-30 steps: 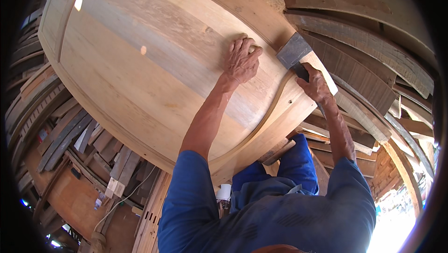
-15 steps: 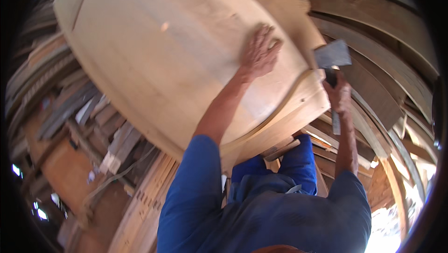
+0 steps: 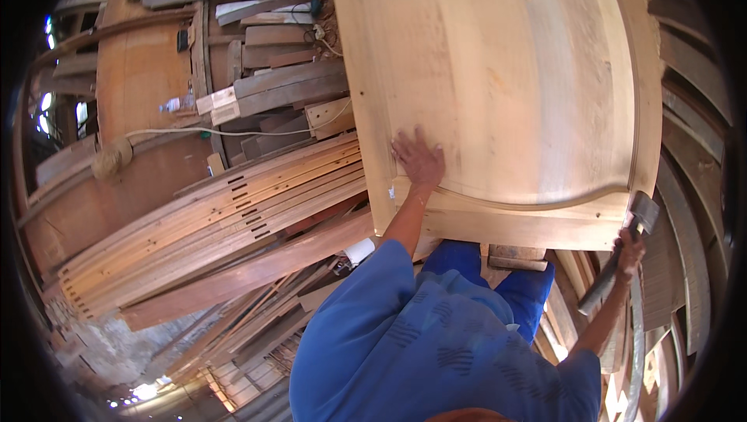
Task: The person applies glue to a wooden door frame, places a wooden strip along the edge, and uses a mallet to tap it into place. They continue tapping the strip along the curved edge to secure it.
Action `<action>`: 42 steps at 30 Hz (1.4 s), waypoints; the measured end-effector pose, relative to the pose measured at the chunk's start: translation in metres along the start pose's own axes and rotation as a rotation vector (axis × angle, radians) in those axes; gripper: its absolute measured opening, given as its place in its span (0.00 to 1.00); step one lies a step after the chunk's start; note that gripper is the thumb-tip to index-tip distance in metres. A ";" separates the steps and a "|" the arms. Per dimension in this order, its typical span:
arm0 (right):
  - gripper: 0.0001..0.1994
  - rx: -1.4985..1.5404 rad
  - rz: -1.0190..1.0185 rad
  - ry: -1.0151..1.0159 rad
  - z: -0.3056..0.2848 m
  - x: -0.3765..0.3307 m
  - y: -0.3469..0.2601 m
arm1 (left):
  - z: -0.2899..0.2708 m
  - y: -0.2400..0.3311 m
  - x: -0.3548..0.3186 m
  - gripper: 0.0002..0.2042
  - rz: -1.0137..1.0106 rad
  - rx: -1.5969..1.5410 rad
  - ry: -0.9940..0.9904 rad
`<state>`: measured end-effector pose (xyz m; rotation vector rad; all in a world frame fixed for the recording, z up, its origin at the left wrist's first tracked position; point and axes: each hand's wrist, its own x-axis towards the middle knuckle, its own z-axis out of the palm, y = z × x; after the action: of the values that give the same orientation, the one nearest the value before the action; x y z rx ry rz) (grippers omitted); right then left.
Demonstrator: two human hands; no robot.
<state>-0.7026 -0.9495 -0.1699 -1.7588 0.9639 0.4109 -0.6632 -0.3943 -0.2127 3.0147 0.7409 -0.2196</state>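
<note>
A large pale wooden door panel [image 3: 498,87] with a curved moulding along its near end lies in front of me. My left hand [image 3: 420,160] rests flat on its near left part, fingers spread. Just off the door's near right corner, my right hand [image 3: 630,257] is wrapped round the handle of a hammer [image 3: 645,213]. The hammer's grey head points up and sits close beside the corner; I cannot tell if it touches. Its handle slants down to the left below my hand.
Slotted timber lengths [image 3: 233,208] lie stacked to the left, near a pale cord [image 3: 226,132] and a plastic bottle [image 3: 177,103]. Curved boards [image 3: 692,181] line the right side. A wooden block [image 3: 517,257] shows between my legs under the door's near edge.
My view has swung, so the door now stands nearly straight ahead. My left hand has shifted from the door's right part to its near left part. The hammer remains in my right hand.
</note>
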 end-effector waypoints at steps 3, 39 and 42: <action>0.13 -0.415 -0.129 0.134 -0.062 0.069 -0.006 | 0.022 -0.038 -0.008 0.37 0.085 -0.143 0.068; 0.14 0.426 0.143 -0.014 0.230 -0.167 0.041 | -0.022 -0.208 -0.012 0.42 -0.323 -0.383 -0.498; 0.17 0.300 0.142 -0.026 0.240 -0.165 0.040 | 0.002 -0.215 -0.039 0.44 -0.254 -0.390 -0.566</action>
<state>-0.7955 -0.6706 -0.1801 -1.4172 1.0762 0.3574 -0.7968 -0.2217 -0.2076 2.3142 0.9553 -0.7881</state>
